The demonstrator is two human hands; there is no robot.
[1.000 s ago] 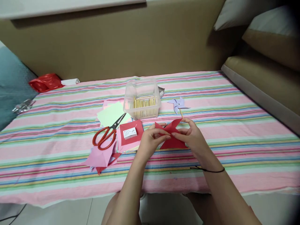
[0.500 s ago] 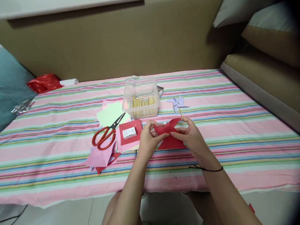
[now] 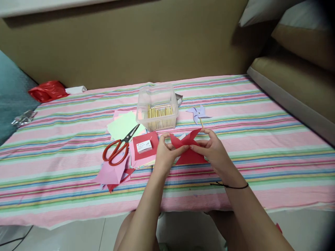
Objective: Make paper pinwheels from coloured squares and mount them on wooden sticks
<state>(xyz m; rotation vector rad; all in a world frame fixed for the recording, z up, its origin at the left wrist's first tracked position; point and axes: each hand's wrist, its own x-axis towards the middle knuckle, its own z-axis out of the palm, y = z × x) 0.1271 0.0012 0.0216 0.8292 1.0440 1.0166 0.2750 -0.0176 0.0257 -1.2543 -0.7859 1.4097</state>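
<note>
Both hands grip a red sheet of paper (image 3: 192, 158) whose cut corners curve up and fold toward its middle. My left hand (image 3: 167, 153) pinches it from the left, thumb near the centre. From the right, my right hand (image 3: 213, 150) holds it, thumb also at the centre and fingers behind a raised corner. Left of my hands, a small white box (image 3: 143, 146) rests on stacked red and pink squares (image 3: 138, 161). Beyond my right hand lies a finished lilac paper pinwheel (image 3: 199, 113) on a stick. Something white shows partly behind the red paper.
Orange-handled scissors (image 3: 116, 150) lie at left, over pale green sheets (image 3: 123, 127) and pink cut pieces (image 3: 111, 174). A clear plastic box (image 3: 157, 124) of thin sticks stands behind. A red plastic bag (image 3: 48, 91) sits at the far left on the striped cloth (image 3: 261, 139).
The red paper's left corner now stands up in a clearer point beside my left fingers. Both hands keep their hold near the centre. The view has shifted slightly.
</note>
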